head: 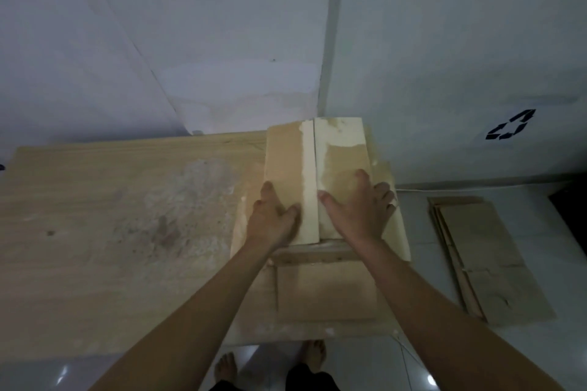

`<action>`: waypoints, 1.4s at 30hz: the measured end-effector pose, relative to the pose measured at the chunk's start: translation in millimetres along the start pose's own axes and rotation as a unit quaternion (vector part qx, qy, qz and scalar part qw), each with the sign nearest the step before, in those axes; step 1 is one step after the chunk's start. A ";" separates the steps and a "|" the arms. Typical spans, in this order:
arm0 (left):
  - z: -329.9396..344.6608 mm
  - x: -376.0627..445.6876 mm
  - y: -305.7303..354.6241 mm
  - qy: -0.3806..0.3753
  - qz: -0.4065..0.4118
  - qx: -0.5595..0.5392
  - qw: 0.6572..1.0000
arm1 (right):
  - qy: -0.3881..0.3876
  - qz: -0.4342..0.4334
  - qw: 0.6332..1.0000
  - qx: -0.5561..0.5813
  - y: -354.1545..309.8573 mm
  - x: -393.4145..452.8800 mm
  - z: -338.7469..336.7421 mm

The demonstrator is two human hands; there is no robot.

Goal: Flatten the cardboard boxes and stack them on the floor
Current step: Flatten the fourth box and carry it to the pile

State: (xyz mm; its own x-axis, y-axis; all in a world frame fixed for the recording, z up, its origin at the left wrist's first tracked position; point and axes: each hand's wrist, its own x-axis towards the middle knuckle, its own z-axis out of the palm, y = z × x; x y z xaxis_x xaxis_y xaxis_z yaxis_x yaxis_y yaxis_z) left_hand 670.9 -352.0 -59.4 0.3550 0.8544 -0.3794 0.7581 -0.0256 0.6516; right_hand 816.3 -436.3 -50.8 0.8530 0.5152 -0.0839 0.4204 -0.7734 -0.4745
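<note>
Pale wood-grain table (111,232) fills most of the lower left, with a big scuffed, dusty-looking patch across its middle. It sits right up against a grey-white wall (222,25) that has a faint water-stain band just above the tabletop, and a corner seam running down behind the box. The cardboard box (317,184) is at the table's right end, pressed mostly flat, its two top flaps meeting at a centre slit with lighter torn-tape patches along it. The left hand (274,219) lies palm-down on the left flap and the right hand (355,209) on the right flap, fingers spread open and flat on both, pressing rather than gripping anything. Off to the right, on the glossy light tile floor (540,232), there's a stack of flattened boxes (486,257) near the wall. A black recycling symbol (511,125) is on the wall above it. Bare feet (314,352) show at the bottom under the table edge.
</note>
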 end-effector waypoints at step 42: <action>-170.9 -14.7 -103.7 0.029 0.039 -0.300 0.953 | -0.193 -0.319 0.911 -0.177 -72.3 -64.4 50.4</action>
State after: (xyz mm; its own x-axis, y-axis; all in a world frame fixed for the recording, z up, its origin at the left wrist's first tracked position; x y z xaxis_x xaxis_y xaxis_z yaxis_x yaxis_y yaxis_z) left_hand 493.5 -273.2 -9.2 0.3532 0.8896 -0.2897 0.2760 0.1968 0.9408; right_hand 715.4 -394.9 -55.3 0.2561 0.9401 -0.2250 0.9243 -0.3062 -0.2277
